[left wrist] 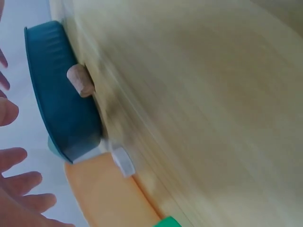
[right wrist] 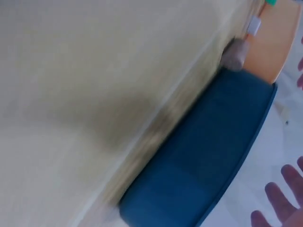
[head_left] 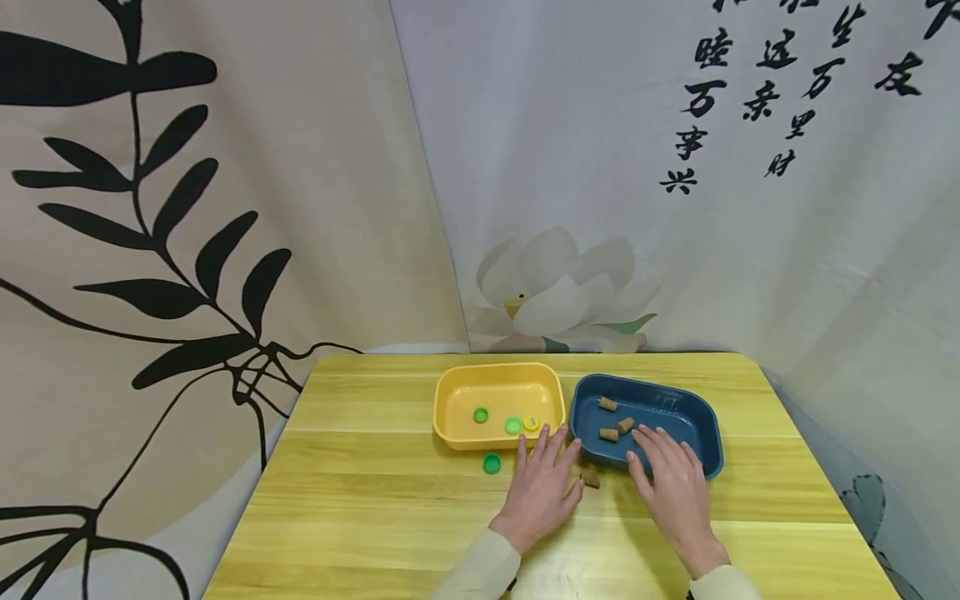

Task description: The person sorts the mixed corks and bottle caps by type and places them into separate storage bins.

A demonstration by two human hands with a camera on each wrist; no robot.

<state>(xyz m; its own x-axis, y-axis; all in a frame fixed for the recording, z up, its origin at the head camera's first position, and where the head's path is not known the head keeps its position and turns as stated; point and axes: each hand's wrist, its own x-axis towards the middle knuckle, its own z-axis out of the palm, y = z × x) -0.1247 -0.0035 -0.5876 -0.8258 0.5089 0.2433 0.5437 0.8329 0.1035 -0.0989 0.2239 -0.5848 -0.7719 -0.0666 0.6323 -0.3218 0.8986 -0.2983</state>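
Note:
My left hand (head_left: 542, 487) is spread with fingers extended at the near right corner of the yellow tray (head_left: 450, 429). Nothing shows in its grasp. In the tray lie a dark green cap (head_left: 481, 415), a light green cap (head_left: 513, 426) and a yellow cap (head_left: 531, 422). My right hand (head_left: 671, 492) hovers at the near side of the blue tray (head_left: 708, 417), fingers loosely extended. Three corks (head_left: 608, 404) lie in that tray. Another cork (left wrist: 81, 81) lies on the table against its outer wall, near my left thumb.
A green cap (head_left: 491, 463) sits on the wooden table (head_left: 360, 500) in front of the yellow tray. A white cap (left wrist: 123, 161) leans near that tray's outer wall in the left wrist view. Behind the table hangs a printed cloth (head_left: 337, 167).

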